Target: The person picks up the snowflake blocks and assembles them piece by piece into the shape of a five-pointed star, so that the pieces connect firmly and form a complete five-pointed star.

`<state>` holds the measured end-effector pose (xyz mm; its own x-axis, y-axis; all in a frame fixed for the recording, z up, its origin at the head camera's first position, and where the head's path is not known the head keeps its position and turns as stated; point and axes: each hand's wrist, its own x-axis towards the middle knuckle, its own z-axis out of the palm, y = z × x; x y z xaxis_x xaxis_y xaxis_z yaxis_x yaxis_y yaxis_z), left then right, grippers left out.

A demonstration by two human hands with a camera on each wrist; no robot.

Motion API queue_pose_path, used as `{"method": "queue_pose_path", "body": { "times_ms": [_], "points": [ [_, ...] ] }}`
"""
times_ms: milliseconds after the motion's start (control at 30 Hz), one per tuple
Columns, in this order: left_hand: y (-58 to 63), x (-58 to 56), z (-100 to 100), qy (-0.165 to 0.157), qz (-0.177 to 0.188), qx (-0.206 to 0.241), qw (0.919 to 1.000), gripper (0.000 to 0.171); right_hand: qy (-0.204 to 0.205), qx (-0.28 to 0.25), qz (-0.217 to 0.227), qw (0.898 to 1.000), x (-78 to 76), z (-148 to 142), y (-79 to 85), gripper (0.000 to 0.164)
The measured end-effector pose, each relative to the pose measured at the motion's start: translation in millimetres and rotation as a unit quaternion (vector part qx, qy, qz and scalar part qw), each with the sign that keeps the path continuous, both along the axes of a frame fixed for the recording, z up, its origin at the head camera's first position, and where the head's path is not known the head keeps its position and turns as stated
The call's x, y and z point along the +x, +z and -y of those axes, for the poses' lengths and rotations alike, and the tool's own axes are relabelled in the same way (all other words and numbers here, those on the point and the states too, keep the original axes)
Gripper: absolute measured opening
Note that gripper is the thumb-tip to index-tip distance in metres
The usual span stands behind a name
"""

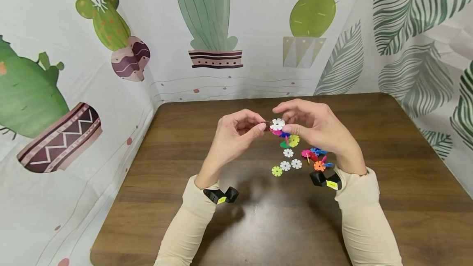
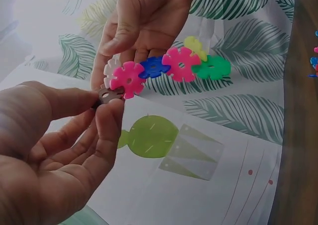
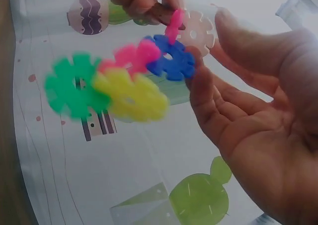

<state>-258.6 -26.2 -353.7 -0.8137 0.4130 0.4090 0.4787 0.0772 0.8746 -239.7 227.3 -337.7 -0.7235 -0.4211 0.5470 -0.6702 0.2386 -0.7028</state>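
A chain of interlocking snowflake discs hangs between the hands above the table. My left hand (image 1: 238, 132) pinches a brown snowflake disc (image 2: 106, 96) between thumb and fingertips. Beside it, my right hand (image 1: 319, 126) holds a white snowflake disc (image 1: 277, 124) at its edge with the thumb and a bent finger, while another finger stays raised. The brown disc meets a pink disc (image 2: 128, 80). Down the chain come a blue disc (image 3: 171, 58), a second pink disc (image 2: 181, 65), a yellow disc (image 3: 131, 96) and a green disc (image 3: 77, 86).
On the brown wooden table (image 1: 177, 200), loose white discs (image 1: 288, 152) and a lime-green disc (image 1: 276, 171) lie below the hands. Right of them is a cluster of several discs, including an orange disc (image 1: 319, 166). Cactus-and-leaf-patterned cloth (image 1: 258, 52) stands behind.
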Motion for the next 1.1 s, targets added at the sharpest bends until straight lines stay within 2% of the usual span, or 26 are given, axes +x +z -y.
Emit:
{"method": "queue_pose_path", "body": {
  "times_ms": [100, 267, 633, 867, 1000, 1100],
  "points": [
    [-0.9, -0.4, 0.0, -0.007, 0.004, -0.011, 0.9999, 0.008, 0.005, -0.027, -0.011, 1.0, -1.1, -1.0, -1.7, 0.042],
    [-1.0, -0.1, -2.0, -0.025, 0.006, -0.03, 0.9992, 0.011, -0.004, -0.043, -0.019, 0.999, -0.8, -0.1, -2.3, 0.035],
    [-2.8, 1.2, -5.0, -0.037, 0.018, -0.041, 0.9983, 0.017, -0.029, -0.039, 0.017, 0.999, -0.1, 4.0, -1.0, 0.028],
    [-4.4, 2.6, -6.4, -0.027, 0.016, -0.066, 0.9973, 0.037, -0.022, -0.041, 0.012, 0.999, -1.9, 6.4, -1.9, 0.028],
    [-5.0, 2.6, -8.0, -0.019, 0.004, -0.077, 0.9969, 0.033, -0.02, -0.039, 0.005, 0.999, -1.4, 7.4, -2.2, 0.03],
    [-4.5, 1.6, -6.9, -0.01, -0.008, -0.08, 0.9967, 0.029, -0.041, -0.035, -0.005, 0.999, 0.2, 4.2, -1.0, 0.031]
  ]
}}
